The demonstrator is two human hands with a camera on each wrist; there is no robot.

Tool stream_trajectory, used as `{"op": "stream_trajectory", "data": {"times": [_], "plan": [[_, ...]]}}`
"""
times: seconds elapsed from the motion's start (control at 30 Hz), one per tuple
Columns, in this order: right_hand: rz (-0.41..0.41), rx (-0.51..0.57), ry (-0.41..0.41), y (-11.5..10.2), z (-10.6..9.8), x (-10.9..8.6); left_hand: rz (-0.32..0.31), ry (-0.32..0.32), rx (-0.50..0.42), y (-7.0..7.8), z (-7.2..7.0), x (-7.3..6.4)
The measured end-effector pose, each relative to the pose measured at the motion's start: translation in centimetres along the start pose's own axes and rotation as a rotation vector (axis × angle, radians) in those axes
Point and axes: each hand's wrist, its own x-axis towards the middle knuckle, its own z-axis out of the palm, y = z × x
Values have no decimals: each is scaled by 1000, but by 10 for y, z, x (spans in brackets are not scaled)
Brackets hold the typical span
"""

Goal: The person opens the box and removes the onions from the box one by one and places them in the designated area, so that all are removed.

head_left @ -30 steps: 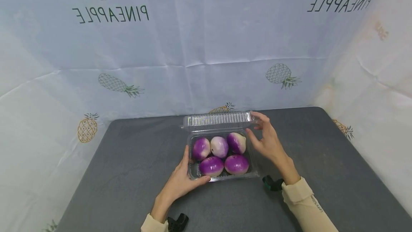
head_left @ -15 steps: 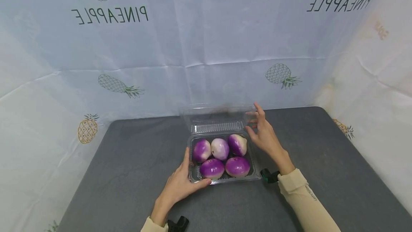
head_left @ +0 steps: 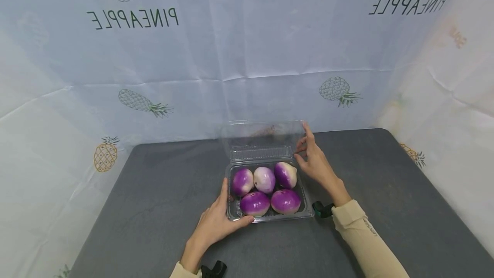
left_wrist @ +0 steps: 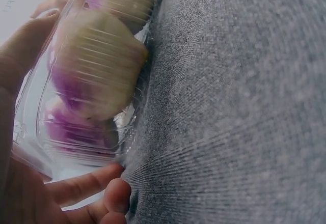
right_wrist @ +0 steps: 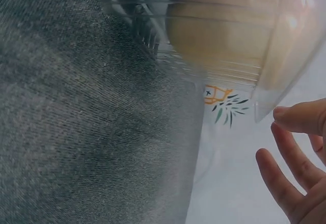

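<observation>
A clear plastic clamshell container [head_left: 270, 219] sits on the dark table, holding several glossy purple-and-white vegetables that look like turnips [head_left: 255, 203]. Its hinged lid [head_left: 262, 134] stands raised at the back. My left hand [head_left: 216, 222] holds the container's front left corner, thumb on the front rim and fingers along the left side; the left wrist view shows those fingertips [left_wrist: 118, 193] down by the table. At the lid's right edge is my right hand [head_left: 316, 162], index finger stretched up along it. The right wrist view has the right thumb [right_wrist: 300, 116] beside the plastic edge, the other fingers loosely spread.
The grey table [head_left: 154, 192] reaches back to a hanging white cloth [head_left: 270, 46] printed with pineapples, close behind the raised lid. A dark wrist device [head_left: 323, 210] sits below the right hand, and another wrist device [head_left: 214, 269] is near the left.
The lid has swung from lying back over the table to standing up, my right hand moving with its right edge. My left hand stays at the front left corner.
</observation>
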Motion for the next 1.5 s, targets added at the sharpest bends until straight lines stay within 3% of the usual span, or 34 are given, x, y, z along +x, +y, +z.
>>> {"op": "stream_trajectory", "data": {"times": [0.4,1.13,1.5], "plan": [[105,163,-86,5,2,4,9,-2,6,-1,1,-1],[226,249,-203,14,5,4,4,-7,6,1,0,1],[255,242,-303,22,10,0,7,2,13,0,0,-2]]}}
